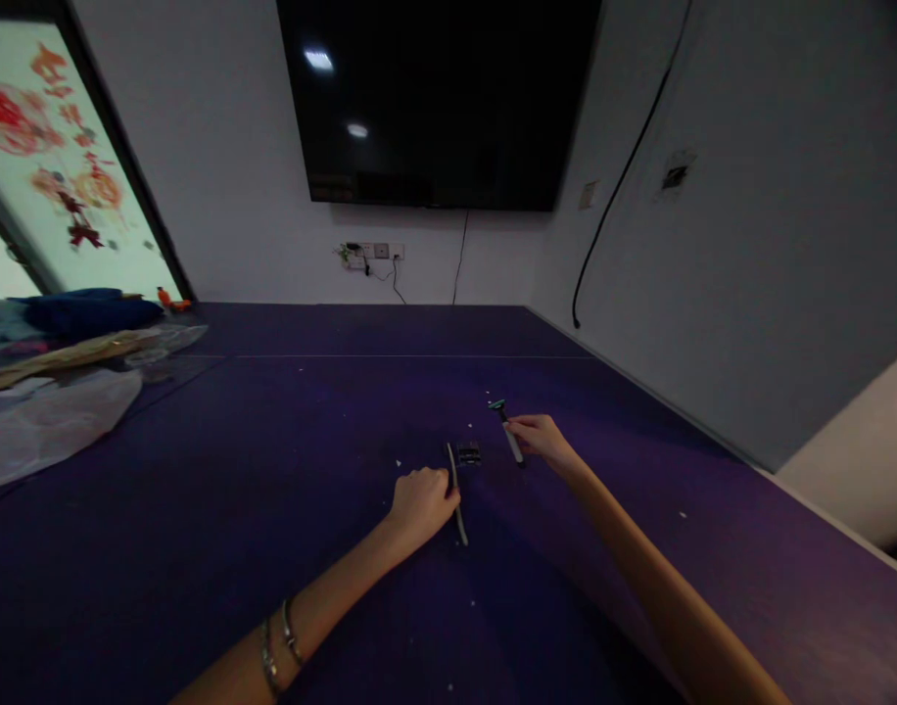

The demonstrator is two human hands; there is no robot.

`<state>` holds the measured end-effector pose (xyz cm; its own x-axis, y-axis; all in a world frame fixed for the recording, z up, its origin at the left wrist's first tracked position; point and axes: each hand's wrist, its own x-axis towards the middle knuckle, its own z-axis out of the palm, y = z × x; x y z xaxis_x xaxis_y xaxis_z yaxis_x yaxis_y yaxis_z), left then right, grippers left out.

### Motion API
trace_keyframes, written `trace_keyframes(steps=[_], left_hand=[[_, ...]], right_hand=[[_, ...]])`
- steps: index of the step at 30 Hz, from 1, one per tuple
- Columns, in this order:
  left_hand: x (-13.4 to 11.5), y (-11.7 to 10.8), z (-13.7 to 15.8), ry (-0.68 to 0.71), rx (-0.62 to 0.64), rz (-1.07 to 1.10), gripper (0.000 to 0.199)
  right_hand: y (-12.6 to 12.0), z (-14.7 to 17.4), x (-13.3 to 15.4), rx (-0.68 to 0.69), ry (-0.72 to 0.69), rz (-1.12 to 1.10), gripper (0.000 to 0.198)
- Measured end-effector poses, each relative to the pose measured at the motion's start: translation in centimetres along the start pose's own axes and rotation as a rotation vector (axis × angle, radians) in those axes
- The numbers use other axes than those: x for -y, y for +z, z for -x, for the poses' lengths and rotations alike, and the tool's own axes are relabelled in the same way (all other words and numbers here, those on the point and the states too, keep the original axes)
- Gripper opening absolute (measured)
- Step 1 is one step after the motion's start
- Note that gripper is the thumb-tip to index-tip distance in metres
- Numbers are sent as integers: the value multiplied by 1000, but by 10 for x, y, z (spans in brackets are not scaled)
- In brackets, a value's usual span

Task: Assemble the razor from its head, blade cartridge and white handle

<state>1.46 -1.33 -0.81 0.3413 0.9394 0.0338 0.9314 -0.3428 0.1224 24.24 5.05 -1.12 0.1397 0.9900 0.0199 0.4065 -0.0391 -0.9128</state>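
Observation:
My right hand [537, 434] pinches the grey handle of a razor [514, 447], whose dark head with a green edge points up and away. Closed around the middle of a thin, pale, slightly bent strip [461, 527] is my left hand [423, 501]. The strip's two ends stick out beyond and below the fist; what it is made of I cannot make out. Between the two hands, just right of the strip's far end, lies a small dark piece with a clear rim [468, 453], perhaps a plastic tray.
The dark purple surface [272, 470] carries scattered white bits. At the left lie plastic bags [59, 421] and blue cloth [92, 313]. A black cable [625, 171] hangs down the right wall. A television [441, 98] is mounted above wall sockets [381, 251].

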Motion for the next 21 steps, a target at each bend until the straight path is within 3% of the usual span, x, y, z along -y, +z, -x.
trace_keyframes(steps=[2, 9, 21], left_hand=[[-1, 4, -2, -3, 14, 4, 31], [-5, 11, -9, -34, 47, -1, 33], [-3, 23, -20, -57, 7, -21, 34]], right_hand=[[-27, -4, -18, -105, -5, 275, 23], [-86, 6, -64, -261, 17, 514, 19], [-96, 10, -83, -246, 50, 702, 20]])
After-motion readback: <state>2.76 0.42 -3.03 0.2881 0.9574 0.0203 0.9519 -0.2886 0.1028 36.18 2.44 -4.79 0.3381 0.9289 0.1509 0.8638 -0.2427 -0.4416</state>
